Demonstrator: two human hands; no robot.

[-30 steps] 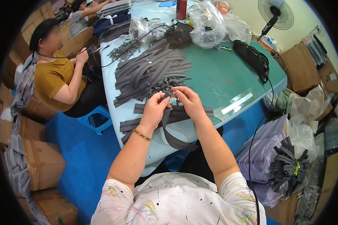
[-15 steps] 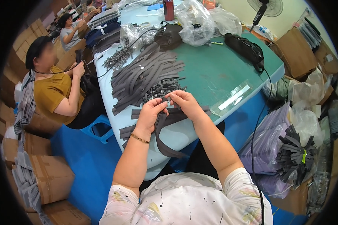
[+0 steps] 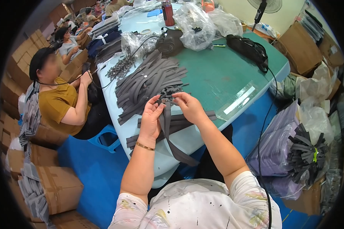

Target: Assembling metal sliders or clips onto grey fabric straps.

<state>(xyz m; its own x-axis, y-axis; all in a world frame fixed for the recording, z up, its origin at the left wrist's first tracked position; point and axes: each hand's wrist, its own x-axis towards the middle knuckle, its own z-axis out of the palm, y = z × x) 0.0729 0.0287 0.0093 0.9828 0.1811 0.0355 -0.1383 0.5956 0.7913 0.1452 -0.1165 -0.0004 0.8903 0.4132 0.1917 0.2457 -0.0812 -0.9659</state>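
Note:
Over the table's near edge my left hand (image 3: 152,118) pinches the upper end of a dark grey zipper strip (image 3: 166,124), whose tail hangs past the edge toward my lap. Close to that end is my right hand (image 3: 192,110), thumb and fingertips drawn together; whatever is between them is too small to make out. Just beyond my fingers lies a heap of small dark pieces (image 3: 167,91) that look like zipper sliders, partly hidden by the hands. Behind it spreads a big pile of grey zipper strips (image 3: 141,84). More strips (image 3: 183,121) lie under my hands.
A green mat (image 3: 210,72) covers part of the pale blue table (image 3: 116,108). A black pouch (image 3: 248,51), clear plastic bags (image 3: 197,26) and a red bottle (image 3: 167,13) stand farther back. A co-worker (image 3: 63,103) sits at left. A black cable (image 3: 260,152) hangs at right.
My hands have parted slightly at the strip's end, and the left fingers have opened somewhat around it. The view has shifted a little. At left, the co-worker's hands have moved.

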